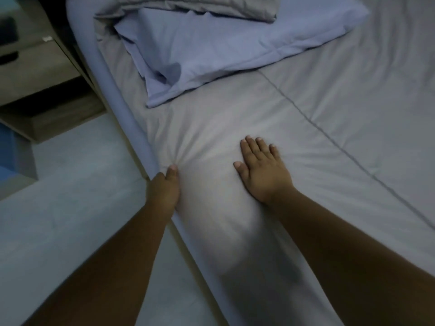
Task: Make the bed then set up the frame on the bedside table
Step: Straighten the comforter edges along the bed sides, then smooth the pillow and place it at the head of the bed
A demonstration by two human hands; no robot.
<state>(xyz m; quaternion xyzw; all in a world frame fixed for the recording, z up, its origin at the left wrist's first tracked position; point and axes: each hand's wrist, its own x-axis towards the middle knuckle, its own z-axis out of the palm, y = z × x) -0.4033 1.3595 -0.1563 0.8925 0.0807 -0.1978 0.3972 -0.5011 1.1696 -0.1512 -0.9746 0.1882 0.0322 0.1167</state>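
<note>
A grey sheet (pixel 306 128) lies spread over the bed, with a long seam running diagonally across it. My left hand (pixel 164 187) grips the sheet's edge at the left side of the mattress, and creases fan out from the thumb. My right hand (pixel 261 170) rests flat on the sheet, palm down, fingers apart, a little to the right of the left hand. A pale blue pillow (pixel 223 43) lies at the head of the bed. A folded grey blanket (pixel 200 5) sits on top of it. No frame is visible.
The wooden bedside table (pixel 35 74) stands at the upper left beside the bed, with dark handle slots and a small pale object on it. Light floor (pixel 70 208) runs along the bed's left side. The blue mattress edge (pixel 131 114) shows below the sheet.
</note>
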